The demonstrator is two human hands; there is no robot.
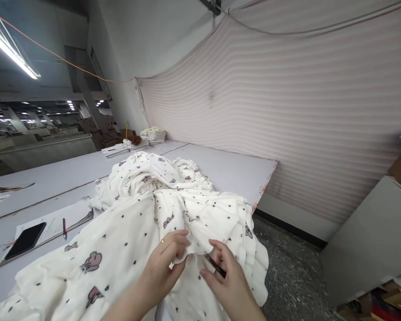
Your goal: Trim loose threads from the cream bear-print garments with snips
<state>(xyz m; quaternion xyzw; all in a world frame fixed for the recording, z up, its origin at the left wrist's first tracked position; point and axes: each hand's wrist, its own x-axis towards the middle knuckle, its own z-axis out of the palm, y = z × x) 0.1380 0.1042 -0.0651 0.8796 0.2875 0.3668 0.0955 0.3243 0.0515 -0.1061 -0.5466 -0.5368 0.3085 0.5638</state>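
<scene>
White printed fabric (123, 240), with small dark dots and mauve animal figures, lies in a large folded heap over the table in front of me. My left hand (162, 267), a ring on one finger, is closed in a pinch on an edge of this fabric. Just to its right, my right hand (232, 278) grips a slim dark tool (216, 266) low in the palm. The tool's tip points toward the fabric edge; its exact kind cannot be made out. My right thumb and forefinger are apart, close to the cloth.
A phone (26, 240) and a red pen (64, 228) lie on papers at the left. Stacked cloth pieces (153, 135) stand at the table's far end. A striped pink sheet (280, 98) hangs behind. A grey cabinet (364, 240) is at the right, across the speckled floor (290, 267).
</scene>
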